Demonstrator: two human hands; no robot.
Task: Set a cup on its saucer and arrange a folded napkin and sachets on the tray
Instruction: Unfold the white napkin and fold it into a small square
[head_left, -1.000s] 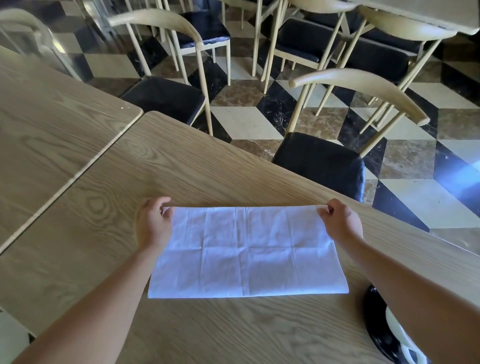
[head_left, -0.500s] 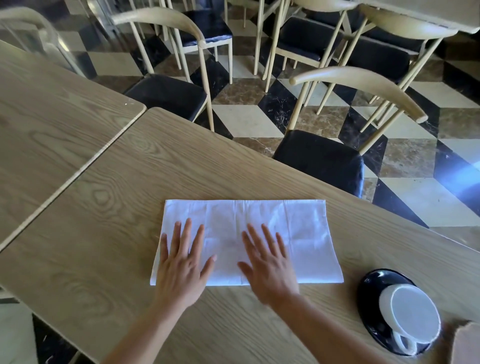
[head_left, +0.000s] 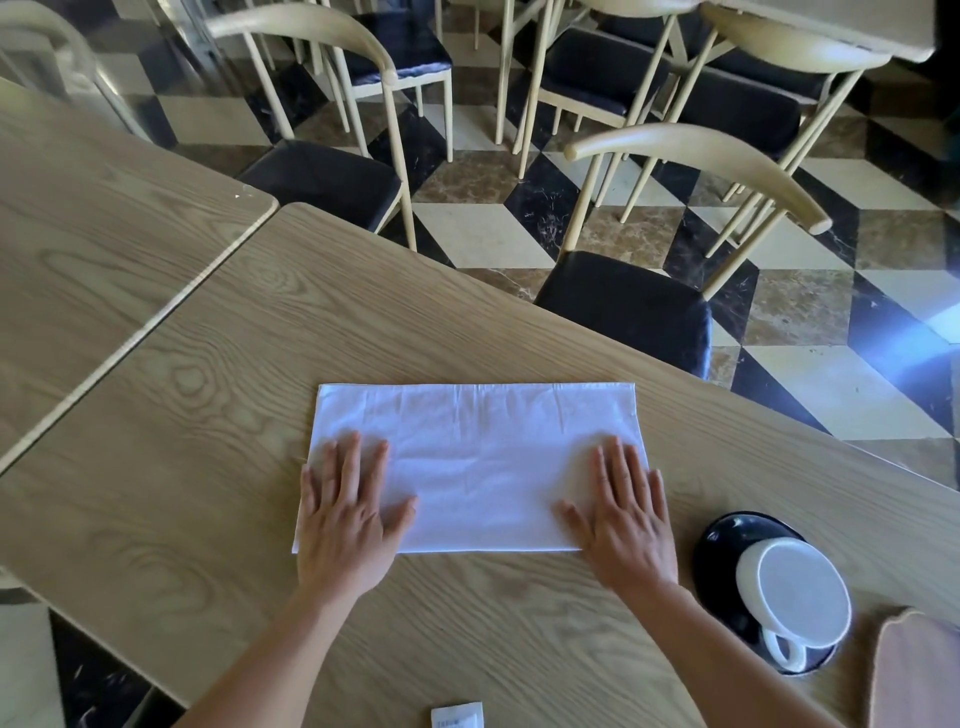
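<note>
- Light wooden table (head_left: 208, 467), filling the near and middle of the view and bearing all the task's things.
- Checkered floor (head_left: 519, 228) of black, cream and brown marble, beyond the table's far edge.
- Second wooden table (head_left: 104, 234) on the left, just beside the first, with a narrow seam between.
- Several chairs with pale curved backs and black seats, with the nearest chair (head_left: 623, 312) tucked against the far table edge, beyond the napkin's right end.
- White napkin (head_left: 478, 467), folded into a long rectangle, lying flat mid-table, long edges running left to right, faint creases across it.
- Left hand (head_left: 345, 525), flat and released, palm down, fingers straight and pressed on the napkin's left end, heel over the near left corner; grasping nothing.
- Right hand (head_left: 623, 525), likewise flat and released, fingers straight, pressing the napkin's right end and covering its near right corner.
- Black saucer (head_left: 727, 545) on the table, just right of the right hand, apart from the napkin.
- White cup (head_left: 795, 592) sitting on the saucer, toward its near right side, handle pointing at the viewer.
- Pinkish flat thing (head_left: 914, 670) at the lower right corner, cut off by the frame; impossible to tell what.
- Small white sachet (head_left: 457, 717) at the bottom edge, between the forearms, partly out of view, well apart from the napkin.
</note>
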